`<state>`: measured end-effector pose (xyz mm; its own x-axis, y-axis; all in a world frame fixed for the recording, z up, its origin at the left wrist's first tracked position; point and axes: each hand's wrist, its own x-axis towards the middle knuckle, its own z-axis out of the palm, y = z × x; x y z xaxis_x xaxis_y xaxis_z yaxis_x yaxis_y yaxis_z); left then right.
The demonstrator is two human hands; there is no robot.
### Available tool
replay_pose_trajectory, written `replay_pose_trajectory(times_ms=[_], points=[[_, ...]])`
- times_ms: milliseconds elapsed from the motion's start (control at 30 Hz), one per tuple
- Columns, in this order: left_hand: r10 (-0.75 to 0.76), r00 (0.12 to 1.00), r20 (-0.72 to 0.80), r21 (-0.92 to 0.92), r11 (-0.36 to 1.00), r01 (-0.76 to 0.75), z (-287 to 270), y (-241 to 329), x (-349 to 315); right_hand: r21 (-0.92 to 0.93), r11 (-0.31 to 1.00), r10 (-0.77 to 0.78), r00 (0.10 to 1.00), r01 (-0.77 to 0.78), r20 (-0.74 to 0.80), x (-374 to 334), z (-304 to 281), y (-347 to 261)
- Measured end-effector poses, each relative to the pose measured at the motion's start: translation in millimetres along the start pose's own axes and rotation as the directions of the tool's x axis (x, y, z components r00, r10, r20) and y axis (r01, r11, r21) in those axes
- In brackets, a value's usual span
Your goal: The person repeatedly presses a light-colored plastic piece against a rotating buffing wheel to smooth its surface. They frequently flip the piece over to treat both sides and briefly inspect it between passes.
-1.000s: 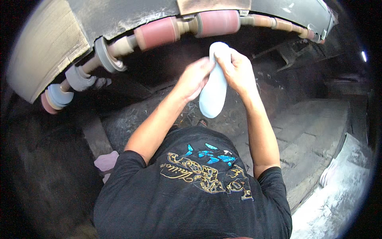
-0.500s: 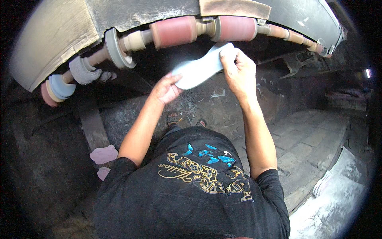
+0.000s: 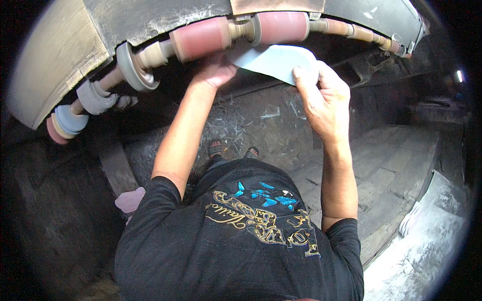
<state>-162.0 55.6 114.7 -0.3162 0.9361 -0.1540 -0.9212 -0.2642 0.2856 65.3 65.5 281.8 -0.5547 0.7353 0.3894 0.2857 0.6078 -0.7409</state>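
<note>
A pale blue shoe sole is stretched between my two hands, just below a red sanding drum on a shaft. My right hand pinches the sole's rounded right end, the thumb on its near face. At the sole's left end is my left hand, closed on it, its fingertips dim in the shadow under a second red drum. The upper edge of the sole lies close beneath the right drum; whether they touch I cannot tell. The drums look blurred, as if spinning.
Along the shaft sit a grey wheel, a blue disc and smaller rollers. A metal hood curves above. Scraps litter the floor. Pink pieces lie at my left, a whitish sheet at lower right.
Both hands have moved the sole up toward the drums, and it has turned, its left end now higher. My left hand has gone up under the drums; my right hand has shifted right and slightly down.
</note>
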Motion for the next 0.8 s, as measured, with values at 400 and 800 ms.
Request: replay_pose_trajectory(times_ms=[400, 800], points=[[-0.217, 0.903, 0.37, 0.166, 0.972, 0.165, 42, -51, -29, -0.2, 0.977, 0.084, 0.995, -0.071, 0.057, -113, -67, -2], [-0.137, 0.957, 0.254, 0.461, 0.887, 0.005, 37, -70, -63, 0.063, 0.931, 0.34, 0.915, -0.36, 0.216, -25, 22, 65]])
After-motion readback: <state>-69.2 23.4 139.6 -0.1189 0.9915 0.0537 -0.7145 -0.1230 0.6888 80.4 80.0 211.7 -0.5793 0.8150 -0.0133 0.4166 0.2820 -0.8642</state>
